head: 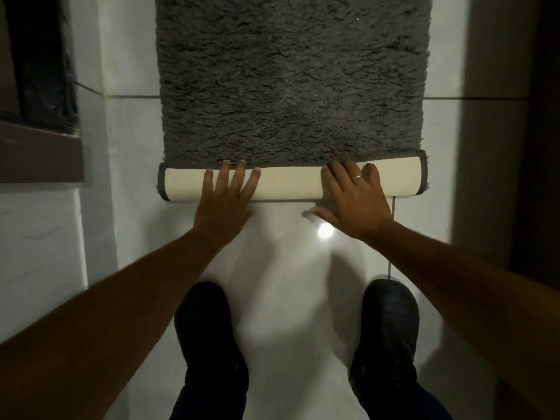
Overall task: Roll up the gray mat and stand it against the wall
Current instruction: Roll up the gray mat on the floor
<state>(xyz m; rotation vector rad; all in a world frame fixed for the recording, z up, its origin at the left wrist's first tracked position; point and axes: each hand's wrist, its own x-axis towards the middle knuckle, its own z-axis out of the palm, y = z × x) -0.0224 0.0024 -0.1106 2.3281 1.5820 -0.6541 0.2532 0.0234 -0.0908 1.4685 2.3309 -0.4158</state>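
The gray mat [291, 80] is lying pile-up on the white tiled floor [133, 177], running away from the person between a pale wall [39, 237] on the left and a darker wall [491, 147] on the right. Its near end is sitting curled into a low roll [289, 182] that is showing the cream backing outward, with the dark bound edge wrapping each end of the roll.

The left hand [225, 204] is resting flat on the left part of the roll, fingers spread and pointing forward, the tips reaching the seam where the roll is meeting the shaggy pile; its grip is released, pressing rather than clasping. The right hand [354, 201] is lying on the right part of the roll, fingers loosely splayed and the thumb held out over the floor; it too seems to be unclenched, though whether any fingertip is hooking under the roll is hard to make out. A ring [357, 176] is showing on one of its fingers.

Two dark shoes [385, 328] are standing on the floor just behind the hands, and a bright glare spot [325, 231] is shining on the tile below the right wrist
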